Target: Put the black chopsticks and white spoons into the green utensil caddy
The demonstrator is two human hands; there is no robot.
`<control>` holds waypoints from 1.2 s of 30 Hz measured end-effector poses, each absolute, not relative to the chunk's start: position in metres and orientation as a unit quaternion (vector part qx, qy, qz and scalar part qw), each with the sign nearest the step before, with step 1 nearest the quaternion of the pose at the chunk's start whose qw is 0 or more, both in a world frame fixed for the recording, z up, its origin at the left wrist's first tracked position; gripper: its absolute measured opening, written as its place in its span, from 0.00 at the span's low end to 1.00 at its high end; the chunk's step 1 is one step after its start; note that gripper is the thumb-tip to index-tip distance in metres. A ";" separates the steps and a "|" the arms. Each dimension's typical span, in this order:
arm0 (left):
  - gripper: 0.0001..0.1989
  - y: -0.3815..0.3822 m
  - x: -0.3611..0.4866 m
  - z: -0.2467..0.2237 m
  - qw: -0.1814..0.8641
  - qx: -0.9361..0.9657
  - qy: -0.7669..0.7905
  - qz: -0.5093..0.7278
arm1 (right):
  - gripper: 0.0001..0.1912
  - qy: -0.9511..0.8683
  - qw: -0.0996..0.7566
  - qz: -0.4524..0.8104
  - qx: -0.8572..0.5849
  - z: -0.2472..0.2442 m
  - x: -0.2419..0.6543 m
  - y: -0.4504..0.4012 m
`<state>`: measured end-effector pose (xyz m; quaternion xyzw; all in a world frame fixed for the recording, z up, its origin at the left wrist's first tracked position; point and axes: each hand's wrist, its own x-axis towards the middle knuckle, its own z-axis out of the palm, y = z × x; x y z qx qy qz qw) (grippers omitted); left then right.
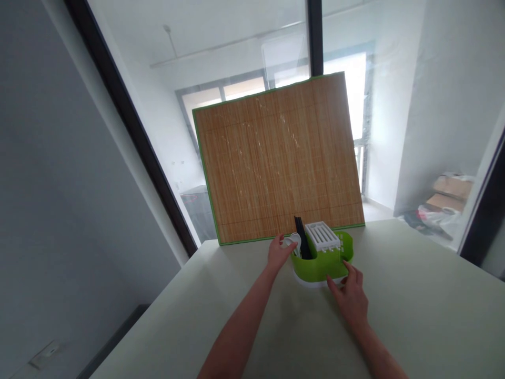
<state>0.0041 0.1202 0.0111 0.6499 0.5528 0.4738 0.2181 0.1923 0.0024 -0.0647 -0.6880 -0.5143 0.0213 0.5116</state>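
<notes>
1. I see the green holder [321, 267] on its white base, toward the far side of the pale table [303, 331], in front of an upright bamboo mat [276, 163].
2. My left hand [278, 253] is at the holder's left end, thumb and fingers around the white spoons [296, 240]; I cannot tell whether they grip.
3. My right hand [352, 299] is at the near right side, fingers parted.
4. Black sticks [303, 239] stand between the spoons and a white slotted rack [322, 235].
</notes>
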 end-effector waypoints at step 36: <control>0.20 0.126 0.025 0.024 0.086 0.716 0.512 0.466 | 0.13 -0.601 0.492 0.003 -0.629 -0.071 0.190 0.001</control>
